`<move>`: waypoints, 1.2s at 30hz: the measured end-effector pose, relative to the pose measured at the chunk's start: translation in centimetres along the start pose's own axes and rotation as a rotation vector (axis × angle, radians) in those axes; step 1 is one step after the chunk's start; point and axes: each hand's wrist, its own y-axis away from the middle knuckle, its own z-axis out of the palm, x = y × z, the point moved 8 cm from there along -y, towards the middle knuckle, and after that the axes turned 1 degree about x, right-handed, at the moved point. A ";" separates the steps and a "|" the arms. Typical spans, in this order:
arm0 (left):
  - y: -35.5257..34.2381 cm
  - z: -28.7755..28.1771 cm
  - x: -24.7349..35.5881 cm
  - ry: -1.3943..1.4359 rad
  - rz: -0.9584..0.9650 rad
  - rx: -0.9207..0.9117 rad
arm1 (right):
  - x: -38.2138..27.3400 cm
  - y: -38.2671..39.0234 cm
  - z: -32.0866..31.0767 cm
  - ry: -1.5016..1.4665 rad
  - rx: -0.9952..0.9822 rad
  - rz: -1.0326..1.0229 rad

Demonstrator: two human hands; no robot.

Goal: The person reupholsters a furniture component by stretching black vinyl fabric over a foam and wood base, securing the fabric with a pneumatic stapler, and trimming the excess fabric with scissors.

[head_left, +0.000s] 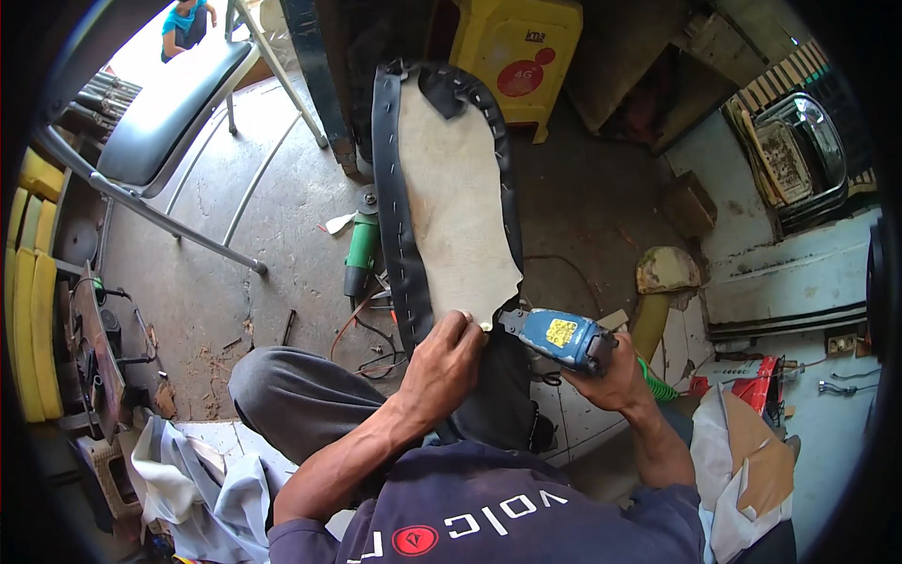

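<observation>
A long seat (458,197) lies across my lap with its pale underside up. Its black cover (393,216) is folded over the edges, and a row of staples runs along the fold. At the near end, my left hand (443,365) is closed, its fingers pinching the cover's edge. My right hand (609,378) grips a blue staple gun (562,336) by its handle. The gun's nose meets the seat's near right corner, where the cover bunches; whether it touches I cannot tell. A green coiled hose (658,381) trails beside my right wrist.
On the floor left of the seat lies a green angle grinder (361,246) among cords. A black-seated metal chair (174,117) stands at far left, a yellow plastic stool (515,61) at the back. Fabric pieces (202,489) lie lower left; a red box (742,381) sits right. Another person (185,26) appears beyond the doorway.
</observation>
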 end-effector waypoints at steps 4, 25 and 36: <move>-0.2 0.1 -0.5 0.023 -0.020 0.003 | -0.6 0.8 0.0 0.020 0.047 -0.158; -0.6 0.3 0.1 0.010 -0.041 0.062 | -2.6 2.5 1.9 0.134 0.110 -0.161; -1.2 0.0 0.7 -0.034 -0.027 0.000 | -3.2 2.4 2.7 0.239 0.054 -0.014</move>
